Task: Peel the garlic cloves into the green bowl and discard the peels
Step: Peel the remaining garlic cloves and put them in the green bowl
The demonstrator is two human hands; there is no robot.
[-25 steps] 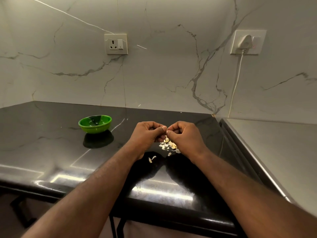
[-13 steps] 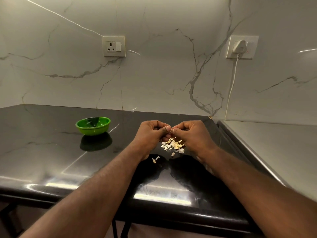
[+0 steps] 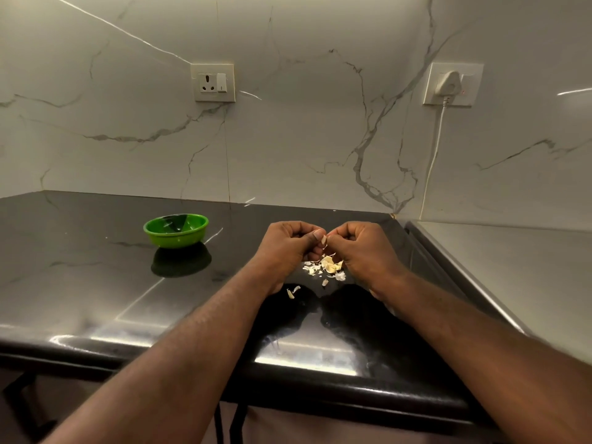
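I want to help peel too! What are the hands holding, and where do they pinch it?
A small pale garlic piece, pinched at its sides between the left hand and right hand; clove or peel, unclear.

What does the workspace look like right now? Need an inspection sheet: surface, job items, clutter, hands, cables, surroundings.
Surface: glossy black countertop with light reflections; a grey steel surface adjoins it on the right.
Job's things: green bowl upright, left of the hands and apart from them, contents unclear. A garlic piece is held between the hands. A peel pile lies on the counter below them.
Clutter: stray peels nearer the front edge.
Hands: left hand and right hand have curled fingers, both pinching the garlic piece.
Cables: white cable hangs from a plug down the wall.
Surroundings: marble wall; wall socket with switch.
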